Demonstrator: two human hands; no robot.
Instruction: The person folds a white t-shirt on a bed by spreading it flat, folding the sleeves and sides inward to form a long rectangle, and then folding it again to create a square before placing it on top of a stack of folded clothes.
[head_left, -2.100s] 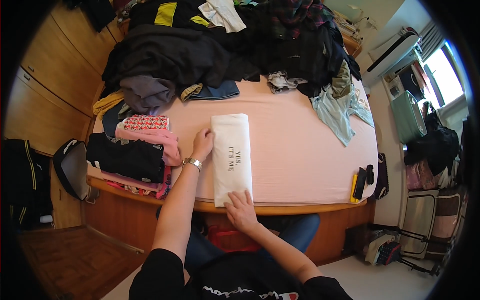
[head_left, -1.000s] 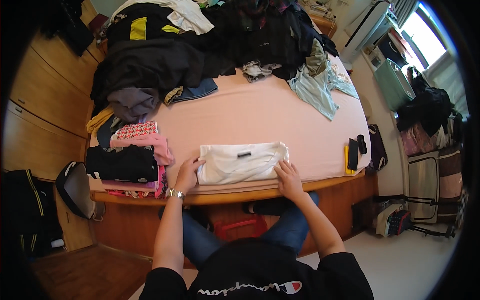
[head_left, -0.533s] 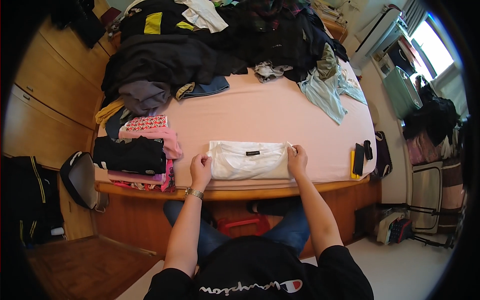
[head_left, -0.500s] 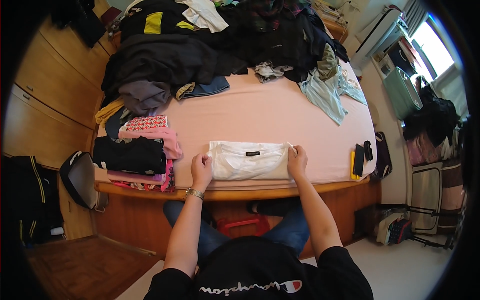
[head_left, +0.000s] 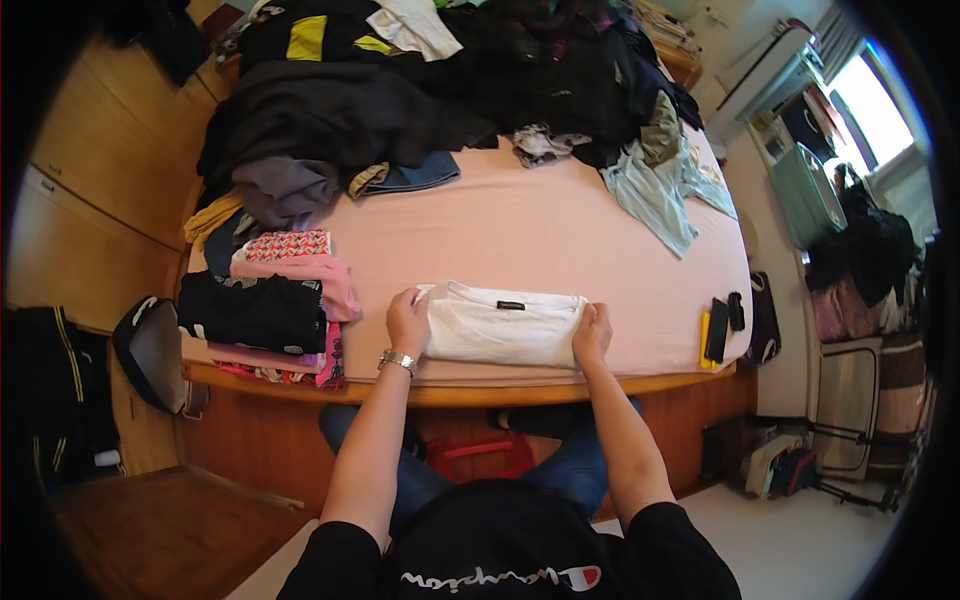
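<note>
A folded white cotton T-shirt [head_left: 503, 325], lying as a flat rectangle with a small dark label near its far edge, rests at the near edge of a bed covered in a pale pink sheet [head_left: 530, 225]. The person's left hand [head_left: 407, 322], with a silver metal wristwatch [head_left: 397, 359] on its wrist, presses on the left end of the shirt, and the right hand [head_left: 592, 334] presses on the right end; both hands lie on the cloth with fingers bent over its ends, though whether they pinch the fabric or only rest on it cannot be told from this height. Just left of the shirt stands a stack of folded garments [head_left: 270, 310], a black one on the near side and pink and red-patterned ones beside it. At the far side of the bed lies a large heap of dark unfolded clothes [head_left: 420, 90], and a pale green garment [head_left: 665, 195] lies spread at the far right. Near the right edge of the bed sit a flat yellow object [head_left: 705, 340] and a black one [head_left: 719, 328], well apart from the hands.
</note>
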